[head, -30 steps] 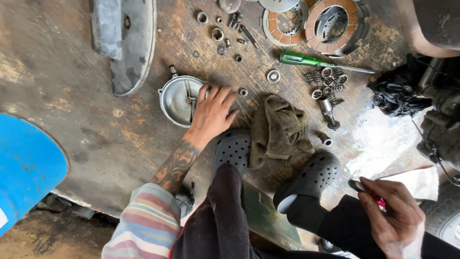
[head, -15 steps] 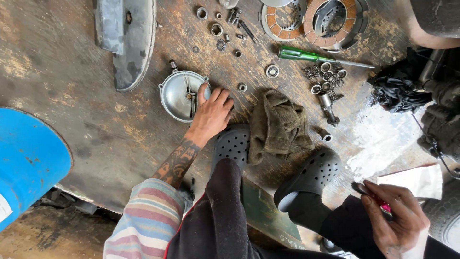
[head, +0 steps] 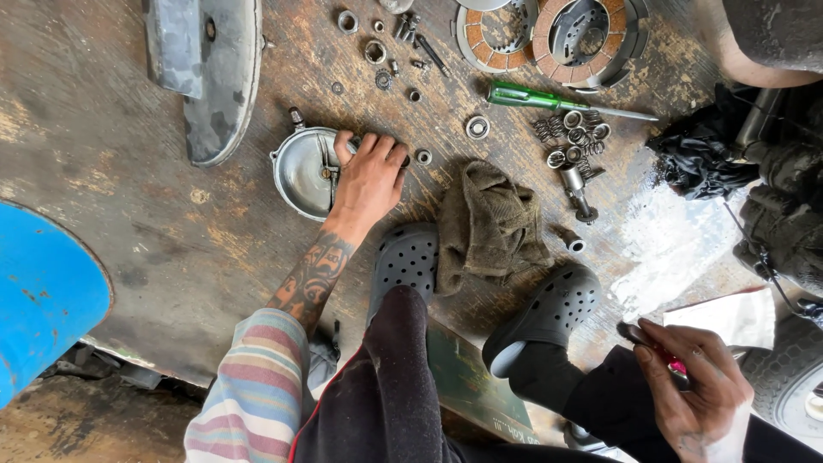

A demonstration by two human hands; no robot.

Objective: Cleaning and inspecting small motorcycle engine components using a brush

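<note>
My left hand (head: 370,177) reaches forward and rests on the right rim of a round silver metal cover (head: 302,171) lying on the worn wooden board; the fingers curl over its edge. My right hand (head: 690,396) is low at the right, closed around a small tool with a red handle (head: 677,366). A brown rag (head: 490,227) lies between my two grey perforated clogs (head: 405,260). A green-handled screwdriver (head: 525,96) lies beyond the rag.
Several springs, washers and small bolts (head: 576,141) are scattered at the far side. Clutch plates (head: 590,30) sit top right, a grey curved metal cover (head: 206,73) top left, a blue drum (head: 43,296) at left, engine parts (head: 776,201) at right.
My left hand has stayed on the silver cover, sliding a little left over its rim. The right hand keeps its grip on the red-handled tool.
</note>
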